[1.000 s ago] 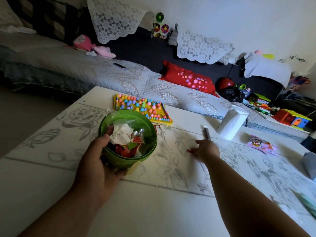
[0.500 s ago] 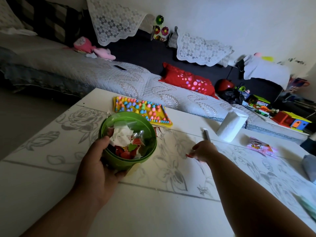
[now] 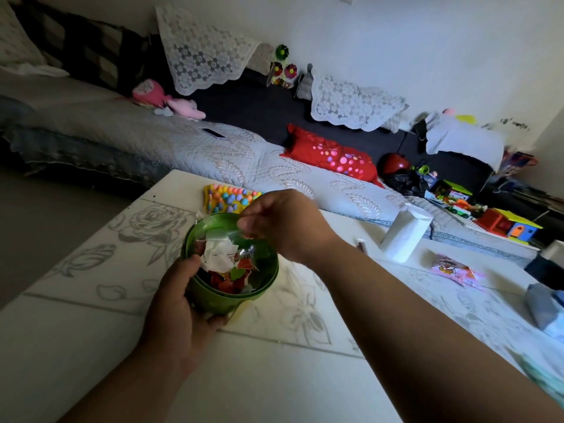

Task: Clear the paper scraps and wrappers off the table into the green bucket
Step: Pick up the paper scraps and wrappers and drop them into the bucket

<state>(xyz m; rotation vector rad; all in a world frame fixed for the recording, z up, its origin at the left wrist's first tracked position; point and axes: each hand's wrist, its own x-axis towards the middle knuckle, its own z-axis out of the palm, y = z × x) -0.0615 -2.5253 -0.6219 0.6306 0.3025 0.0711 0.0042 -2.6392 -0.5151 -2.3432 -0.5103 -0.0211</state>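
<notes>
The green bucket [image 3: 219,300] stands on the white flowered table [image 3: 274,377], holding several white, red and green paper scraps [image 3: 219,257]. My left hand [image 3: 174,315] grips the bucket's near left wall, thumb over the rim. My right hand [image 3: 283,224] hovers above the bucket's far rim with its fingertips bunched and pointing down. They pinch a small red scrap that barely shows. A pink wrapper [image 3: 454,268] lies on the table to the right.
A white tissue roll [image 3: 406,233] stands at the table's far edge with a pen [image 3: 360,244] beside it. A yellow board of coloured pegs [image 3: 225,198] lies behind the bucket. Grey cloth [image 3: 543,306] sits at the right edge. A sofa runs behind the table.
My right hand pinched a red scrap from the table near the pen, then swung left and up to above the bucket. My left hand kept its hold on the bucket.
</notes>
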